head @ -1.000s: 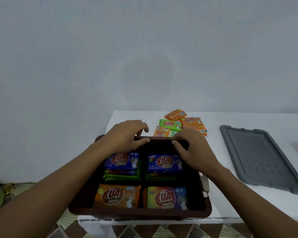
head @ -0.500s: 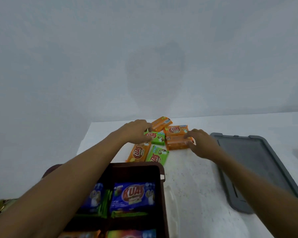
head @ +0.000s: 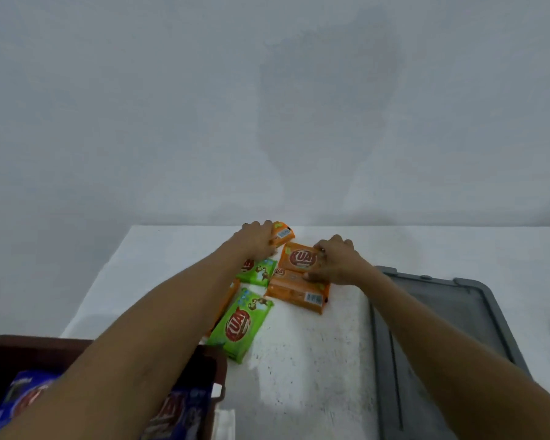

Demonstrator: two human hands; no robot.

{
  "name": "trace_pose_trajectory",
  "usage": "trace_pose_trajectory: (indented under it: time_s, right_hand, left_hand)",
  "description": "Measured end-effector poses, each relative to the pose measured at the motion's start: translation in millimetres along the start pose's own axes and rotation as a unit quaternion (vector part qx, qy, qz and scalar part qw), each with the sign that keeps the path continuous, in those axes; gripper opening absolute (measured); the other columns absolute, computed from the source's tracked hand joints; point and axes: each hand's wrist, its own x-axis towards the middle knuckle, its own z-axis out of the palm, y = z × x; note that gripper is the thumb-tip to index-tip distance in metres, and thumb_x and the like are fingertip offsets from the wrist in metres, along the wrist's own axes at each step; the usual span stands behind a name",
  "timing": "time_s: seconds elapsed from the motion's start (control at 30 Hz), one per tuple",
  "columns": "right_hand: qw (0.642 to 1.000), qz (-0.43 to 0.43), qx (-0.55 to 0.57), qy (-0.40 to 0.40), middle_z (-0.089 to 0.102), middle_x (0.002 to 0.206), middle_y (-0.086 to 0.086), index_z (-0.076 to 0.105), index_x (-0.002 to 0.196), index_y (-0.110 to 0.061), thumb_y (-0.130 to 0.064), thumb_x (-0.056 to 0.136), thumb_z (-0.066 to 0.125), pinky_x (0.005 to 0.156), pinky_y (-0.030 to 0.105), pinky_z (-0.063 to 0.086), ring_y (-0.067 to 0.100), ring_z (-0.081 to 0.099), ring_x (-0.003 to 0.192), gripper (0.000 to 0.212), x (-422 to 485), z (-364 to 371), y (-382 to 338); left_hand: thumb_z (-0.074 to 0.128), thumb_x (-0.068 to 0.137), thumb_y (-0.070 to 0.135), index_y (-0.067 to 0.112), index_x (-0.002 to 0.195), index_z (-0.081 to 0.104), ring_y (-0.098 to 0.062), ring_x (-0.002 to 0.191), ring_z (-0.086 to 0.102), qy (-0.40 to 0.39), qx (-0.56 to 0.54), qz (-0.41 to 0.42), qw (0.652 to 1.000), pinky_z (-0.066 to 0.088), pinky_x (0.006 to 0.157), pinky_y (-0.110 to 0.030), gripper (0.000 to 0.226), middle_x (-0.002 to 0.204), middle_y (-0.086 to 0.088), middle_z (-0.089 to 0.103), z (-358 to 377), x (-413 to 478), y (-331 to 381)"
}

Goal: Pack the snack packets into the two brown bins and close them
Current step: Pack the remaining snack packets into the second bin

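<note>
Several snack packets lie in a loose group at the back of the white table (head: 315, 360). My left hand (head: 257, 239) grips the farthest orange packet (head: 283, 234) by its left end. My right hand (head: 337, 260) holds the right edge of an orange packet (head: 299, 258) that sits on top of another orange packet (head: 299, 292). Two green packets (head: 243, 323) (head: 259, 272) lie under and beside my left forearm. A brown bin (head: 215, 369) at the bottom left holds blue packets (head: 178, 414), mostly hidden by my left arm.
A grey lid (head: 451, 312) lies flat on the table to the right of the packets, under my right forearm. A plain grey wall rises directly behind the table. The table's left edge runs diagonally beside the bin.
Both hands left the bin's far rim and reached forward to the loose packets. The left hand moved past the green packet onto the farthest orange one. The right hand closed on the upper orange packet.
</note>
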Motion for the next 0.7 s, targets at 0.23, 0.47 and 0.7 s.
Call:
trace_pose_trajectory:
  time_s: [0.23, 0.47, 0.7]
  right_hand:
    - [0.995, -0.024, 0.037, 0.086, 0.064, 0.103, 0.002, 0.046, 0.107, -0.026, -0.038, 0.077, 0.075, 0.075, 0.040, 0.057, 0.020, 0.063, 0.087, 0.043, -6.4, -2.2, 10.5]
    - [0.865, 0.063, 0.495, -0.053, 0.062, 0.095, 0.006, 0.062, 0.116, -0.018, -0.033, 0.082, 0.073, 0.067, 0.032, 0.049, 0.017, 0.058, 0.076, 0.038, -31.6, -26.2, -5.3]
    - [0.749, 0.029, 0.637, -0.181, 0.061, 0.084, 0.005, 0.062, 0.115, -0.007, -0.041, 0.076, 0.066, 0.058, 0.030, 0.042, 0.016, 0.050, 0.061, 0.052, -64.5, -18.8, -49.4]
  left_hand:
    - [0.076, 0.076, 0.036, 0.006, 0.133, 0.036, -0.034, 0.100, 0.056, 0.017, -0.014, -0.004, 1.000, 0.053, 0.081, -0.042, 0.076, 0.131, -0.013, 0.032, -20.1, -1.0, 4.9]
    - [0.071, 0.082, 0.029, 0.019, 0.138, 0.032, -0.018, 0.082, 0.062, 0.023, -0.217, 0.004, 0.976, 0.051, 0.057, -0.026, 0.069, 0.115, -0.006, 0.052, -61.8, -47.0, -11.1]
    - [0.063, 0.092, 0.026, 0.010, 0.116, 0.054, -0.023, 0.079, 0.062, -0.042, -0.446, 0.011, 0.894, 0.049, 0.068, -0.034, 0.031, 0.105, -0.013, 0.065, -87.0, -116.5, -63.4]
